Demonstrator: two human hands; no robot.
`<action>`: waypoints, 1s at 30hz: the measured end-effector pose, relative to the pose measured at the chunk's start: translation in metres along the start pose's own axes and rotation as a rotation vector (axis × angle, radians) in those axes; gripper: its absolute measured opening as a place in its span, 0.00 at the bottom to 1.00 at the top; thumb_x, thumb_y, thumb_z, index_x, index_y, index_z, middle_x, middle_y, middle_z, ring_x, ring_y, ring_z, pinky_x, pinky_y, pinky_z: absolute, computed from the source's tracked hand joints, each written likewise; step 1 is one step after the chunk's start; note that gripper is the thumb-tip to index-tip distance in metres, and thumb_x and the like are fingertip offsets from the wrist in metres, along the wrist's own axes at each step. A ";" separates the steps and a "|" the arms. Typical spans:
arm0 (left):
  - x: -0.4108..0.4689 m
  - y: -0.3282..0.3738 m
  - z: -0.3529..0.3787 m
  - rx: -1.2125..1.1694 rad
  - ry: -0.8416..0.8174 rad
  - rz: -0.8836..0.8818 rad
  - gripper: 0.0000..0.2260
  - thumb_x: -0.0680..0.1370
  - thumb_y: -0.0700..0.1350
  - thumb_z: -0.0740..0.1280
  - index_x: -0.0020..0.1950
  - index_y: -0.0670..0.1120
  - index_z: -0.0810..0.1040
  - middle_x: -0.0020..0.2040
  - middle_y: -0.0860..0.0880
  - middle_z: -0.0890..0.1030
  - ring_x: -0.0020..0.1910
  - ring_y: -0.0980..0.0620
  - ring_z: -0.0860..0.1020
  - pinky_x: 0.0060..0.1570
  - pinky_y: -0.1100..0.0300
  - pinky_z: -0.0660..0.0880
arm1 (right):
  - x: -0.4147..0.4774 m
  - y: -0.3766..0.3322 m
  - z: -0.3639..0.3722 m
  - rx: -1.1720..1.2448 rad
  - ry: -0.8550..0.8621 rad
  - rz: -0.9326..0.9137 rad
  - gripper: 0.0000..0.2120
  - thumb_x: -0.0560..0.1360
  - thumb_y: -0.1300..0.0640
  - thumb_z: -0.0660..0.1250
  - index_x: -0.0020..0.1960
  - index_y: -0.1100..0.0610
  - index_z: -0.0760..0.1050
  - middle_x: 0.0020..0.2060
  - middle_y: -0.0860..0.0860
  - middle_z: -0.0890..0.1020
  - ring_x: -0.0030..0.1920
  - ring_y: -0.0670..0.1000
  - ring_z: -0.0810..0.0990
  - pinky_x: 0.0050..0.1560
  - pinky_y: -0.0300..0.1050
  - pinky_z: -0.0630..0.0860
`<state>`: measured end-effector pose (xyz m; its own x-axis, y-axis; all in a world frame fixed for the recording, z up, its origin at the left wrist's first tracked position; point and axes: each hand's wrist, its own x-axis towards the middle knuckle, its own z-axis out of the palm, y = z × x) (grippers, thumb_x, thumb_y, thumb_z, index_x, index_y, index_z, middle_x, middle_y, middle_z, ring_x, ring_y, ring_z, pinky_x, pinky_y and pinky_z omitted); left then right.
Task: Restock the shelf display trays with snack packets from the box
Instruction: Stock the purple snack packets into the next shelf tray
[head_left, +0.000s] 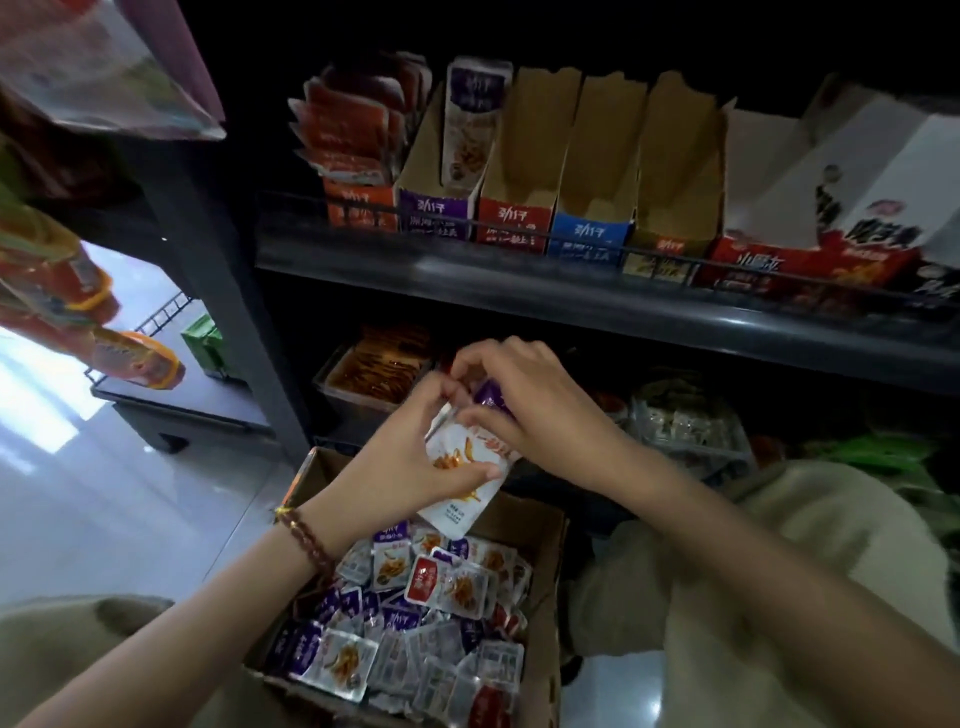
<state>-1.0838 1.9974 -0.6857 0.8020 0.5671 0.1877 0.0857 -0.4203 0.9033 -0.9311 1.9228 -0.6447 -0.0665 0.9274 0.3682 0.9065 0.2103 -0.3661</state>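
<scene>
Two-handed: packets (458, 506) in left grip (410, 462), right grip (524, 400) pinching top, over box (543, 530).

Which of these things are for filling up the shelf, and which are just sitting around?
For the job: held packets in the left hand and right hand; loose packets in the box; display trays on the shelf.
Just lying about: hanging orange bags; green box far left; clear tub of snacks.
</scene>
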 end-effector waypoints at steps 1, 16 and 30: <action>0.002 0.004 0.001 -0.012 0.019 0.031 0.21 0.67 0.54 0.73 0.54 0.54 0.68 0.49 0.60 0.75 0.48 0.61 0.76 0.47 0.64 0.74 | 0.001 -0.001 -0.003 0.023 0.032 0.025 0.15 0.74 0.55 0.69 0.59 0.57 0.72 0.49 0.43 0.72 0.49 0.39 0.64 0.51 0.34 0.58; 0.033 0.032 0.013 -0.111 0.065 0.068 0.17 0.75 0.49 0.68 0.61 0.57 0.68 0.52 0.58 0.79 0.48 0.56 0.81 0.46 0.53 0.81 | 0.000 0.017 -0.043 0.721 0.187 0.382 0.11 0.72 0.55 0.68 0.53 0.48 0.74 0.45 0.47 0.82 0.45 0.44 0.83 0.43 0.37 0.79; 0.049 0.039 0.010 -0.207 0.156 -0.131 0.11 0.67 0.48 0.74 0.47 0.50 0.78 0.40 0.54 0.84 0.38 0.60 0.82 0.36 0.67 0.77 | 0.006 0.017 -0.047 0.802 0.310 0.508 0.07 0.74 0.54 0.66 0.52 0.51 0.77 0.40 0.47 0.83 0.42 0.45 0.83 0.37 0.36 0.77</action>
<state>-1.0351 2.0015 -0.6454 0.6900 0.7158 0.1072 0.0470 -0.1921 0.9803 -0.8968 1.9172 -0.6083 0.4665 0.8674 0.1729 0.2404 0.0638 -0.9686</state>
